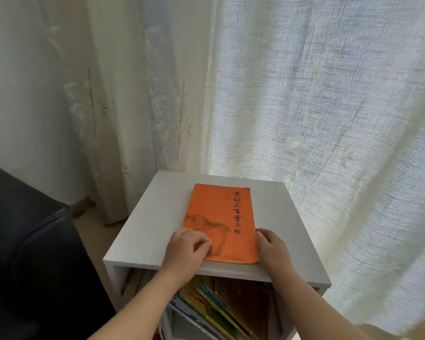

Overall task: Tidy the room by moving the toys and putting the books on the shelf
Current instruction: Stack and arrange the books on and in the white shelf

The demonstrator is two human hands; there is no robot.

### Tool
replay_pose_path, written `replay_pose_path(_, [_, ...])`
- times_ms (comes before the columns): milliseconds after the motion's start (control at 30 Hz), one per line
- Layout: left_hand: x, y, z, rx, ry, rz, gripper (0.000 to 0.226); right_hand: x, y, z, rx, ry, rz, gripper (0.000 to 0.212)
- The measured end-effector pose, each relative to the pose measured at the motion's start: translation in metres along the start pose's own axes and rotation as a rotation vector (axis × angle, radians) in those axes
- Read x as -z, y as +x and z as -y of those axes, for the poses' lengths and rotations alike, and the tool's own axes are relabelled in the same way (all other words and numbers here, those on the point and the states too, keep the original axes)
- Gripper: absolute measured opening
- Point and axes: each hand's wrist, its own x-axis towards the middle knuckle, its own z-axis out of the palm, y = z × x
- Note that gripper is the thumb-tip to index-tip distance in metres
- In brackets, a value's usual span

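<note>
Our left hand (187, 249), the orange book (221, 212) and our right hand (271, 249) meet atop the shelf (142, 231).
Left fingers, bent and bunched, press the cover's near corner. The book lies flat, stretching beyond the fingertips. Right fingers curl against its right edge; whether they grip, we cannot tell.

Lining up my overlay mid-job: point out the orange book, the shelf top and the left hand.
orange book (219, 212), head view, middle of the front cover.
shelf top (155, 217), head view, bare white surface left of the book.
left hand (188, 246), head view, back of the hand.
</note>
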Motion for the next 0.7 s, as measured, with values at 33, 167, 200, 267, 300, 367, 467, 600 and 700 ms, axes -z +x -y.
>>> replay_pose_path(33, [-0.001, 0.002, 0.001, 0.021, 0.028, -0.038, 0.015, -0.001, -0.002, 0.000, 0.009, -0.022, 0.020, 0.033])
replay_pose_path(167, [0.003, 0.015, 0.001, 0.327, -0.269, -0.090, 0.035, -0.003, -0.008, 0.002, 0.044, -0.060, 0.074, 0.037])
replay_pose_path(200, [0.005, 0.021, -0.002, 0.410, -0.435, -0.042, 0.041, -0.003, -0.010, 0.001, 0.052, -0.061, 0.080, 0.037])
replay_pose_path(267, [0.014, 0.029, -0.007, 0.520, -0.737, -0.008, 0.028, -0.003, -0.013, 0.000, 0.064, -0.065, 0.079, 0.039])
replay_pose_path(300, [0.019, 0.030, -0.011, 0.572, -0.856, 0.009, 0.017, -0.002, -0.014, -0.001, 0.061, -0.066, 0.079, 0.040])
replay_pose_path(367, [0.027, 0.026, -0.017, 0.650, -0.979, 0.003, 0.008, 0.000, -0.015, -0.003, 0.034, -0.046, 0.080, 0.040])
replay_pose_path(467, [0.027, 0.018, -0.014, 0.668, -0.937, 0.031, 0.011, 0.006, -0.017, -0.008, 0.016, -0.018, 0.058, 0.036])
replay_pose_path(600, [0.036, 0.003, -0.011, 0.688, -0.807, 0.172, 0.006, 0.011, -0.028, -0.011, 0.022, -0.048, 0.082, 0.035])
replay_pose_path(700, [0.039, -0.018, -0.006, 0.582, -0.776, 0.304, 0.019, 0.011, -0.048, -0.013, 0.106, -0.194, 0.137, 0.042])
